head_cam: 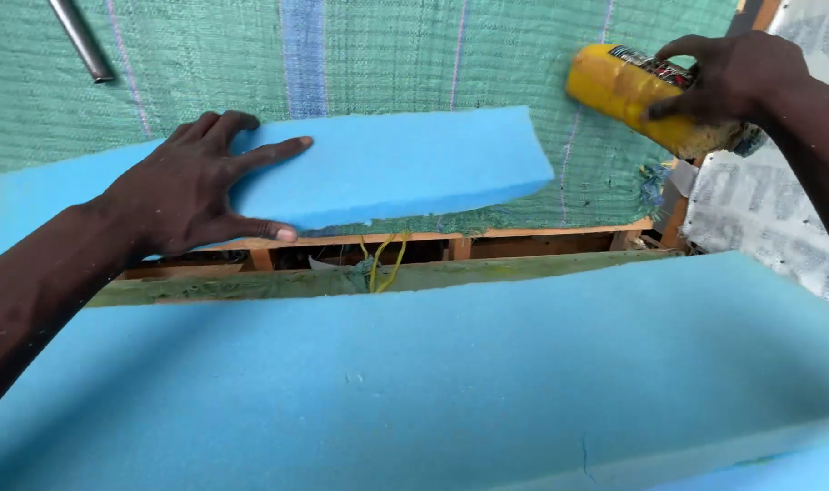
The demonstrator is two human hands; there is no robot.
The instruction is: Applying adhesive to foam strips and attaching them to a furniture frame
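Foam strip (387, 164), left hand (192, 186) flat, right hand (728, 77) gripping can (642, 95)

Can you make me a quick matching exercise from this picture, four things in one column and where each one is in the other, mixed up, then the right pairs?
Things:
1. yellow can
2. metal rod
3. blue foam strip
4. yellow cords

Places:
A. top left corner, lying on the green woven fabric
B. in the gap of the wooden frame, below the strip
C. gripped in the right hand
D. under the spread fingers of the left hand

Pairs: 1-C, 2-A, 3-D, 4-B
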